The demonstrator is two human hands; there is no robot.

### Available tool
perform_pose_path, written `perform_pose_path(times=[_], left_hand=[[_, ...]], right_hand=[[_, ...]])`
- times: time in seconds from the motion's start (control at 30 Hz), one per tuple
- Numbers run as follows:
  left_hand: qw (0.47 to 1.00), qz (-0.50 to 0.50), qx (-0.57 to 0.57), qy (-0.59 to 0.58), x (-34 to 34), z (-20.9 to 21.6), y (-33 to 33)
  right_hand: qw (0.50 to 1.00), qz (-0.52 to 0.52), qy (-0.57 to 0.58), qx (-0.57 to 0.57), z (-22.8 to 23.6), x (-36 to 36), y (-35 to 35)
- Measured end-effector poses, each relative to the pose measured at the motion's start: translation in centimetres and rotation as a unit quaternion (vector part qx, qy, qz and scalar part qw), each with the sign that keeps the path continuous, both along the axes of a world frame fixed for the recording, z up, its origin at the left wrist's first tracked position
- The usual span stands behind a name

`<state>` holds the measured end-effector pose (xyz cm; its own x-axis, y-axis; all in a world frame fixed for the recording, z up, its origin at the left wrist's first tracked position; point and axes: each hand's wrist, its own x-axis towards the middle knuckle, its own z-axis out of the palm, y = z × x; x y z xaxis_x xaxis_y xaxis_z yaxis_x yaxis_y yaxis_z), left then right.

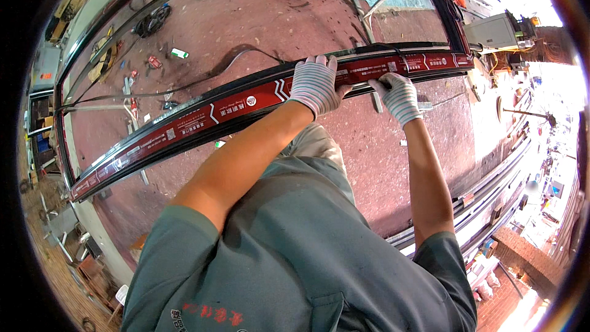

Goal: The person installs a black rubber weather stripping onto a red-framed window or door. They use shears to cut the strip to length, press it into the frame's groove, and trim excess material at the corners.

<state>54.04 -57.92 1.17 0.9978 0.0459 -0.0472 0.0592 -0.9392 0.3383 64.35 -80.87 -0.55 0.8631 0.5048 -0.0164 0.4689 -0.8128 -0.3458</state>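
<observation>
In the middle of the frame we see a long frame rail (pixel 203 114) covered with red protective film; it runs from the lower left edge up to the upper right. It belongs to a big dark window frame (pixel 439 6) that continues to the top of the picture, with a glass pane (pixel 258 18) inside it, through which the reddish floor (pixel 393 166) shows.

The left hand (pixel 314 85), in a striped knit glove, lies over the top of the rail just above the centre, fingers curled over its far edge and gripping it. The right hand (pixel 399 95), gloved the same way, sits just beside it on the right; its fingers pinch a thin black rubber strip (pixel 384 49) at the rail's upper edge. The strip runs along the rail to the right, and a loose part of it (pixel 184 86) trails on the left side, above the rail.

Near the hands the rail edge is free on both sides. At the upper left, small tools and scraps (pixel 153 61) lie scattered. At the right edge of the frame, metal profiles (pixel 491 190) lie stacked, well apart from the hands.
</observation>
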Motion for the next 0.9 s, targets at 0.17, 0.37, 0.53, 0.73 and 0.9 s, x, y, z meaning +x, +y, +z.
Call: perform_pose_path(times=[0.17, 0.37, 0.53, 0.73, 0.9], left_hand=[[0.999, 0.019, -0.008, -0.030, 0.0, -0.9, -0.2], [1.000, 0.002, -0.006, -0.001, 0.1, -0.2, 0.2], [1.000, 0.015, -0.010, 0.020, 0.7, -0.2, -0.1], [1.000, 0.010, 0.011, 0.019, 1.0, -0.1, -0.9], [0.999, 0.009, 0.035, -0.001, 1.0, -0.7, -1.4]], right_hand=[[1.000, 0.006, 0.020, -0.002, 0.4, 0.0, 0.2], [0.986, -0.005, 0.142, 0.088, -0.9, 0.6, -1.1], [0.983, -0.016, 0.177, 0.048, -0.5, 1.6, -0.4], [0.995, -0.001, 0.102, -0.004, 0.1, 1.3, 0.4], [0.996, -0.003, 0.091, 0.020, -0.4, 0.9, 0.1]])
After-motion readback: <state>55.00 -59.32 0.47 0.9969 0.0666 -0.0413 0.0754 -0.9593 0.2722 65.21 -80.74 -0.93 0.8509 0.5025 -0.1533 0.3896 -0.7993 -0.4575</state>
